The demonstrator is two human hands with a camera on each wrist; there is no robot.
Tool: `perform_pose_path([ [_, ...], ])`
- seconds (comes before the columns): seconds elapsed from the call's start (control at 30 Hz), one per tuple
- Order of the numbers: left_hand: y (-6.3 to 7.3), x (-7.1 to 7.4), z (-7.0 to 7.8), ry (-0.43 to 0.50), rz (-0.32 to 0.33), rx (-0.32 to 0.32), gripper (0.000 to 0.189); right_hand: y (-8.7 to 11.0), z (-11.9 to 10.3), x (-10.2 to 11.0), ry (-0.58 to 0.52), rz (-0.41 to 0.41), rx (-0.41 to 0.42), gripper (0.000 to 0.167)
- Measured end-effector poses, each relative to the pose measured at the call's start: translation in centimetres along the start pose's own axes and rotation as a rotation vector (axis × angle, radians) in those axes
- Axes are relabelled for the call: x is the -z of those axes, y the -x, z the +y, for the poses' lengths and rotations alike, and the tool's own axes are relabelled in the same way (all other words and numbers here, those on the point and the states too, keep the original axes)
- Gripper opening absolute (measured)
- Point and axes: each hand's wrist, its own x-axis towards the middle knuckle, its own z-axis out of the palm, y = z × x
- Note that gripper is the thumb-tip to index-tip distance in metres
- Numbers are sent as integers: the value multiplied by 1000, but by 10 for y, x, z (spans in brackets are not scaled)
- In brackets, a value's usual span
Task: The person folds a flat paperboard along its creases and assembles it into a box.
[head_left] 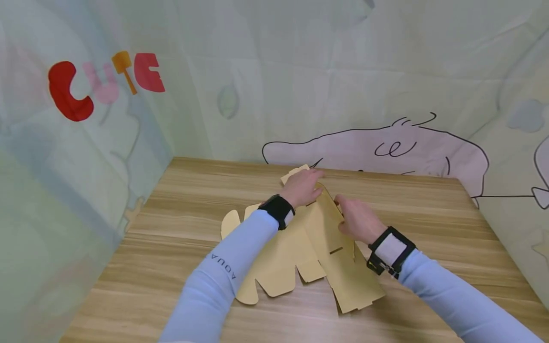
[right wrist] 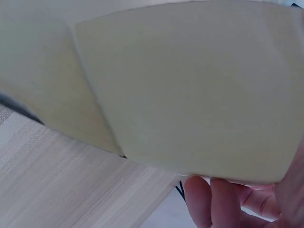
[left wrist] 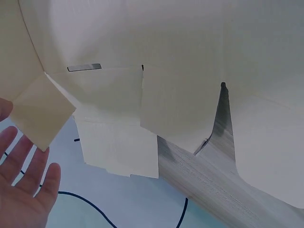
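A tan cardboard box blank (head_left: 283, 252) with cut flaps and slots lies partly on the table, its right panel (head_left: 339, 267) raised at a fold. My left hand (head_left: 302, 187) is at its far end. In the left wrist view, the left thumb and fingers are at a small folded corner flap (left wrist: 42, 111), the thumb at its edge and the fingers partly behind it. My right hand (head_left: 360, 219) grips the raised panel's right edge. In the right wrist view, its fingers (right wrist: 223, 199) curl round the border of a broad rounded flap (right wrist: 190, 95).
The wood-grain table (head_left: 184, 190) extends around the cardboard. Behind and to the left hangs a pale printed cloth (head_left: 206, 71) with cartoon drawings and coloured letters, meeting the table's far and left edges.
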Motion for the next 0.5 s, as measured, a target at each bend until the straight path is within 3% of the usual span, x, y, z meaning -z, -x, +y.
perform_pose_path([
  [0.33,2,-4,7,36,-26,34,30,0,1,0,-6,8,4,50],
  [0.5,2,-12,10,110,-10,55,27,-1,2,-2,-12,5,4,50],
])
